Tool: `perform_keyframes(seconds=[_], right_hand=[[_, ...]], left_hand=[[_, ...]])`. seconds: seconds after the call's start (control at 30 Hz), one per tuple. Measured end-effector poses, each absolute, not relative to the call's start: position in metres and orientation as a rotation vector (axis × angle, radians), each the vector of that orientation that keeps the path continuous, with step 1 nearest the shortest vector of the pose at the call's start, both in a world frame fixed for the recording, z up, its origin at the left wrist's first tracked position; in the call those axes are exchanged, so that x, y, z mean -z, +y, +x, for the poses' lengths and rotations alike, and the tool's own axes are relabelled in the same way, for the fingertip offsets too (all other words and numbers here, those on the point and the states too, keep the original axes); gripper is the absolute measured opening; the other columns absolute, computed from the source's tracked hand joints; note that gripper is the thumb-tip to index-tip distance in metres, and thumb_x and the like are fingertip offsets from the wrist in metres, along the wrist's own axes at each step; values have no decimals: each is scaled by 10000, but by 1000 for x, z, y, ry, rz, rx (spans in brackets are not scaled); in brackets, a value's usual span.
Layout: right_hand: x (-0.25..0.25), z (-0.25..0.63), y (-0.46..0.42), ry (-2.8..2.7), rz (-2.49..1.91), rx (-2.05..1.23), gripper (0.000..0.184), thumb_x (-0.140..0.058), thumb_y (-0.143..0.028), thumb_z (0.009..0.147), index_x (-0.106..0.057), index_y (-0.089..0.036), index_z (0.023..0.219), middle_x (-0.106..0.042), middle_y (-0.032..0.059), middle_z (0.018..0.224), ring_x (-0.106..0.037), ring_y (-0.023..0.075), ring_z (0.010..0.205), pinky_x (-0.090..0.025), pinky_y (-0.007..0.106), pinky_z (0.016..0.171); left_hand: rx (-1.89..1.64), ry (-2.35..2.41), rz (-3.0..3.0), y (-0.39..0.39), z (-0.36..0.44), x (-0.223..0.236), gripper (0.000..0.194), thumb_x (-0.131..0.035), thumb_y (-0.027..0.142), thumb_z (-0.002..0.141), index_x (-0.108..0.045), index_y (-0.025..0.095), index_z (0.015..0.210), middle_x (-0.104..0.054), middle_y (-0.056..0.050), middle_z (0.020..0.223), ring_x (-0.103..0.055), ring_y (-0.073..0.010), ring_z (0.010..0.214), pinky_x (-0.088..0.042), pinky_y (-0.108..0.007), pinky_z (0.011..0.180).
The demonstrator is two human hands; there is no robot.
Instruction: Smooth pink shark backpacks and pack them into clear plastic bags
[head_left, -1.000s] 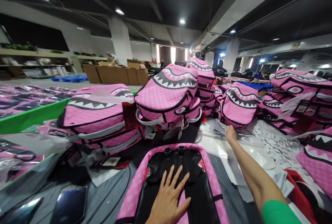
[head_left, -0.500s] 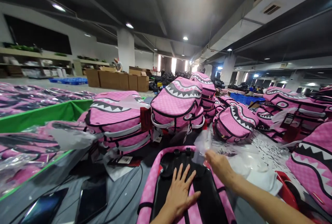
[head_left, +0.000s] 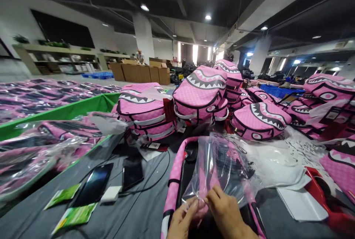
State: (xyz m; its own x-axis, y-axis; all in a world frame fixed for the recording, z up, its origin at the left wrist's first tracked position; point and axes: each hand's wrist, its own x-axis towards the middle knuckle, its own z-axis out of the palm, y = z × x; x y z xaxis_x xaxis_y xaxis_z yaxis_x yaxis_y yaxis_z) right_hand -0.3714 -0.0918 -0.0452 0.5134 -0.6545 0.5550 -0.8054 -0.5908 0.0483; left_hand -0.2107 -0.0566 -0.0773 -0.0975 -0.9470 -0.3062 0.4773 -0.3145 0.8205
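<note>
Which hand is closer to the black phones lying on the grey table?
Left. The left hand is on the phones' side, pinching the clear plastic bag; the right hand holds the bag farther away.

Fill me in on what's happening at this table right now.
A person stands at a grey table with a pink backpack lying flat, black back panel up. The left hand and right hand both pinch the near edge of a clear plastic bag held over the backpack. More pink shark-mouth backpacks are stacked behind, with bagged ones piled at left. Two phones lie on the table.
</note>
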Motion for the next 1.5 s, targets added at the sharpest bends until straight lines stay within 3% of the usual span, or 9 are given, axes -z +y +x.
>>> perform_keyframes(seconds=[0.33,0.47,0.53,0.7,0.87,1.1,1.2,1.33,1.5], right_hand=[[-12,-377,-157,-1917,2671,-629,276,-404,-257,1052,-487,-229,791,-567,-35,613,-593,152,586,-276,243,556],[-34,-370,-168,-1869,2836,-1037,315,-361,-324,1039,-384,-239,736,-474,-47,623,-507,136,583,-327,231,582],[-43,-367,-160,-1759,2988,-1045,336,-370,-386,1039,-414,-232,744,-485,-52,631,-495,126,582,-332,228,585],[-42,-389,-118,-1621,2745,-799,191,-680,-367,875,-590,-220,958,-625,-19,744,-587,158,659,-352,244,600],[-21,-454,-85,-1842,1961,-966,118,-494,-233,887,-611,-232,877,-651,37,820,-615,182,672,-367,274,557],[-23,-503,-55,-1960,1591,-1599,143,-413,-297,851,-496,-245,747,-552,-20,644,-565,170,589,-432,260,534],[-21,-492,-46,-1921,1925,-1460,183,-391,-332,901,-449,-254,746,-431,-71,541,-452,141,439,-369,256,467],[-15,-466,-37,-1740,2263,-977,430,-638,-617,833,-581,-218,983,-569,-65,593,-532,158,462,-351,270,492],[-10,-469,-34,-1612,1972,-815,259,-469,-337,1016,-603,-224,824,-624,-5,641,-577,157,537,-362,288,576]], left_hand=[[1188,-1051,1314,-87,-200,57,604,-706,770,655,-513,206,558,-527,30,517,-512,-138,518,-456,-277,567],[537,-1546,1419,-97,-187,53,350,-555,492,888,-685,189,1004,-714,-88,963,-669,-262,913,-543,-405,822],[238,-1632,1368,-106,-189,43,412,-479,345,951,-579,211,1328,-663,-114,1218,-628,-270,1132,-517,-448,972],[67,-1508,1200,-124,-196,6,351,-412,352,1041,-720,189,996,-678,-42,825,-659,-167,733,-550,-284,727],[-199,-1393,990,-92,-200,-12,183,-573,200,991,-719,203,1101,-725,-33,923,-689,-144,822,-546,-237,776],[103,-1549,966,-75,-201,24,297,-602,304,981,-714,239,1248,-795,-36,991,-725,-125,737,-569,-186,668],[314,-1337,1214,-84,-190,34,341,-661,505,907,-791,235,1070,-811,-22,943,-744,-156,734,-579,-195,622],[323,-1285,1203,-81,-184,27,302,-664,477,880,-809,234,987,-794,-7,846,-697,-137,645,-566,-205,621],[204,-1384,1100,-57,-178,15,210,-636,314,920,-783,265,1063,-770,4,898,-701,-149,751,-566,-237,718]])
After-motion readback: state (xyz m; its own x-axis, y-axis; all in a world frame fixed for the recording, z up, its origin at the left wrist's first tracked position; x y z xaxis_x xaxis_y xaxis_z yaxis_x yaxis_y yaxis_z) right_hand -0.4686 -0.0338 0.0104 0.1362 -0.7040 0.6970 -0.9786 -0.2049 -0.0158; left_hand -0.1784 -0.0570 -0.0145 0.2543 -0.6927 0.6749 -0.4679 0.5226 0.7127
